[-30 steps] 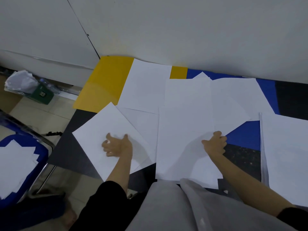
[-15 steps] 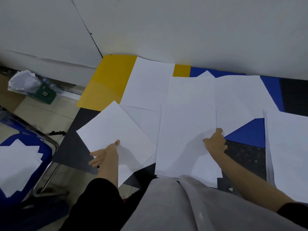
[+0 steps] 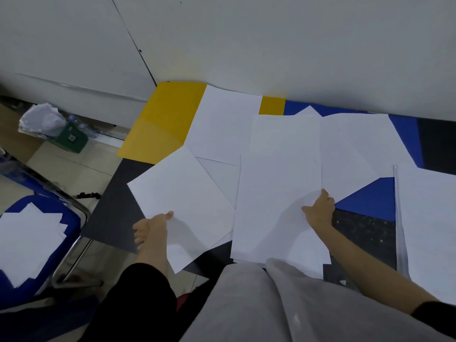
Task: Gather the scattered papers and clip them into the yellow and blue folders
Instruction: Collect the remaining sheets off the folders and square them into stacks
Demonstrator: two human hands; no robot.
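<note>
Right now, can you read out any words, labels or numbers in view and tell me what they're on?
No text is readable.
Small white label on the green box on the floor at left: too blurred to read.
White paper sheets on the dark table: blank on the faces shown.
Yellow folder and blue folder: no markings visible.

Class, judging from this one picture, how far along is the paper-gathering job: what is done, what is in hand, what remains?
Done: nothing clipped; loose sheets cover the yellow folder and blue folder. In hand: the left hand pinches the tilted sheet; the right hand grips the edge of the middle stack. Left: collecting the other sheets, uncovering both folders, clipping.
</note>
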